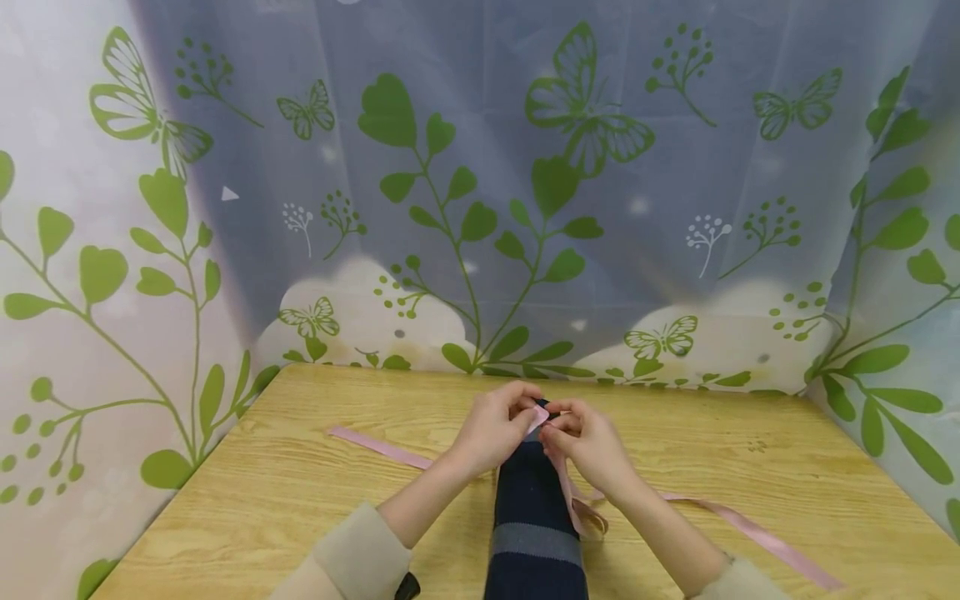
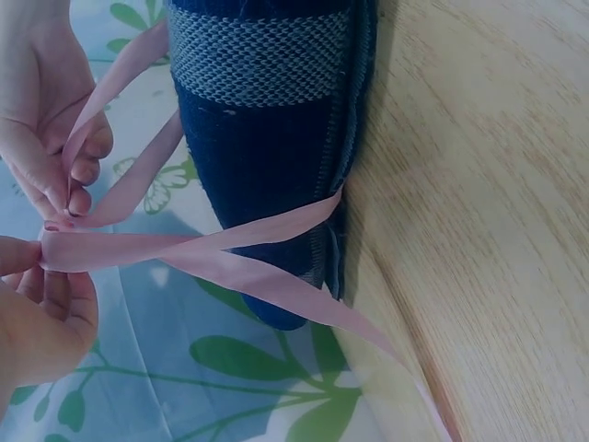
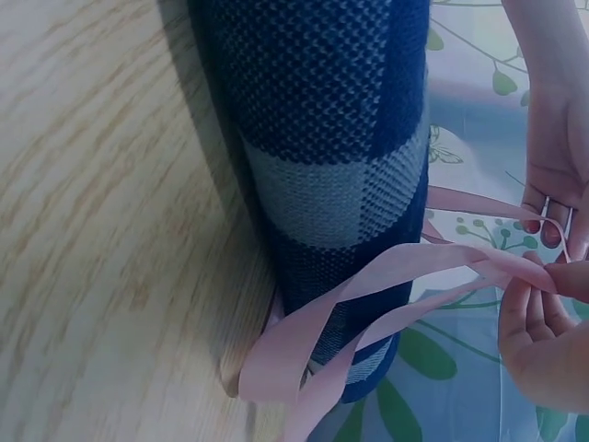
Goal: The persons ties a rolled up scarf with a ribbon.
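Note:
A rolled navy knitted cloth (image 1: pixel 528 492) with grey bands lies lengthwise on the table, pointing away from me. Pink ribbon (image 2: pixel 276 226) passes round its far part and rises in strands to both hands. Above the roll's far end, my left hand (image 1: pixel 491 429) pinches the ribbon between thumb and fingers. Close beside it, my right hand (image 1: pixel 592 446) also pinches ribbon, fingertips almost meeting the left ones. In the right wrist view, ribbon loops (image 3: pixel 368 276) hang between the roll's side and the right hand (image 3: pixel 543 345). Fingers partly hide where the strands cross.
One ribbon tail (image 1: pixel 382 447) trails left over the wooden table (image 1: pixel 300 492); another tail (image 1: pixel 765 542) runs to the front right. A small black object (image 1: pixel 407 587) shows beside the left sleeve. Behind the table hangs a leaf-and-butterfly curtain (image 1: pixel 480 50).

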The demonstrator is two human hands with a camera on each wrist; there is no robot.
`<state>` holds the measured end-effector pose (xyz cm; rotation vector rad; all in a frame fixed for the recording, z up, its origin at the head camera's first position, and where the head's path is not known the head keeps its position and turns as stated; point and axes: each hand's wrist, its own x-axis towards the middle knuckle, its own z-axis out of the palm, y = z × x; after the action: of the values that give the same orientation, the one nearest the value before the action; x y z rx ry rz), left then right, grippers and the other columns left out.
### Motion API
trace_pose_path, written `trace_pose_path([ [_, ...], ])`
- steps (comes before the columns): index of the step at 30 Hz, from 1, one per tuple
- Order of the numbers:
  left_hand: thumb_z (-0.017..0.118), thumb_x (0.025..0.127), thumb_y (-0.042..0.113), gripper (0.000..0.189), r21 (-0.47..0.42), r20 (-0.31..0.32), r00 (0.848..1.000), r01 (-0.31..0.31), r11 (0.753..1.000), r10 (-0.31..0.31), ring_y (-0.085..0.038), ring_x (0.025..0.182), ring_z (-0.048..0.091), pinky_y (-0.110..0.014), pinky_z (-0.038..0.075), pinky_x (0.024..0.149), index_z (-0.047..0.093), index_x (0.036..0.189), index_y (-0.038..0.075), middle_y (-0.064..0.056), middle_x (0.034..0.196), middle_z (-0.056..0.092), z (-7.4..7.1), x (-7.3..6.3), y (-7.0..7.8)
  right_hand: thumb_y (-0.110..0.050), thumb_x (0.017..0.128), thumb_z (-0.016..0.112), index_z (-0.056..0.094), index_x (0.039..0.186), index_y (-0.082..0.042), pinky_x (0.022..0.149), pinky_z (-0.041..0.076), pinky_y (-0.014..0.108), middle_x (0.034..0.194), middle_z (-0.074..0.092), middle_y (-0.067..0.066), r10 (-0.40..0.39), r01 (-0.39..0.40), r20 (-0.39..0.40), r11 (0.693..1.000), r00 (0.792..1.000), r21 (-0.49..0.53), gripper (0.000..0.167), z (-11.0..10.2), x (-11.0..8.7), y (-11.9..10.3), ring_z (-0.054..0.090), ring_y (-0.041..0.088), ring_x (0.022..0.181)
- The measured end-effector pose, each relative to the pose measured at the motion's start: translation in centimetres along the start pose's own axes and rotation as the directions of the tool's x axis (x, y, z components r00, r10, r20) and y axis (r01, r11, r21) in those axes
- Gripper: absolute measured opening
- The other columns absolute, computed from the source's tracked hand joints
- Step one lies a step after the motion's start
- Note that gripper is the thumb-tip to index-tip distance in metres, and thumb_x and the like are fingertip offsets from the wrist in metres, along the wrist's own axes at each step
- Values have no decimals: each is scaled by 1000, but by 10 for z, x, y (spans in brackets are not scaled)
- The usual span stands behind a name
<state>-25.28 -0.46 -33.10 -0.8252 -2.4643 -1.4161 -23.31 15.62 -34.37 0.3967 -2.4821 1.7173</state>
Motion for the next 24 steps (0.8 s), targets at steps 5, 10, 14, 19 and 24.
trace_pose_path([
  [5, 55, 90, 3, 24, 1, 26, 1000, -14, 1000, 14, -11, 74, 58, -24, 45, 61, 61, 114, 7, 0, 89, 66, 1, 0, -1, 5, 88, 56, 42, 127, 10, 63, 51, 27, 81, 64, 15, -22, 19, 66, 999, 998, 38, 42, 0, 0, 2, 62, 22, 70],
  [10, 54, 91, 2, 24, -14, 62, 998, -23, 1000, 24, -10, 68, 58, -24, 45, 60, 61, 114, 7, 1, 87, 64, 3, -1, -2, 5, 88, 56, 42, 128, 11, 63, 50, 27, 80, 63, 15, -32, 29, 84, 999, 996, 35, 43, 1, 1, 5, 62, 21, 70],
  [14, 54, 91, 3, 24, -51, 68, 998, -14, 999, 18, -11, 71, 60, -24, 47, 63, 60, 114, 4, -1, 87, 64, 4, -1, -3, 5, 88, 54, 46, 122, 13, 64, 51, 27, 81, 63, 13, -34, 30, 77, 998, 996, 61, 37, 2, 1, 7, 63, 20, 71],
  [19, 54, 91, 2, 25, -78, 59, 998, 6, 997, -1, -11, 73, 59, -24, 47, 64, 59, 115, 1, -3, 88, 65, 4, -1, -4, 5, 87, 55, 50, 114, 14, 65, 52, 27, 84, 64, 14, -39, 34, 62, 996, 997, 81, 29, 3, 1, 7, 63, 20, 72],
  [24, 55, 90, 3, 25, -87, 49, 999, 22, 996, -18, -11, 71, 59, -23, 47, 62, 60, 114, 1, -5, 89, 65, 4, 0, -6, 4, 87, 56, 54, 110, 12, 64, 52, 27, 83, 64, 14, -32, 28, 40, 996, 999, 81, 24, 5, 1, 7, 63, 20, 71],
])
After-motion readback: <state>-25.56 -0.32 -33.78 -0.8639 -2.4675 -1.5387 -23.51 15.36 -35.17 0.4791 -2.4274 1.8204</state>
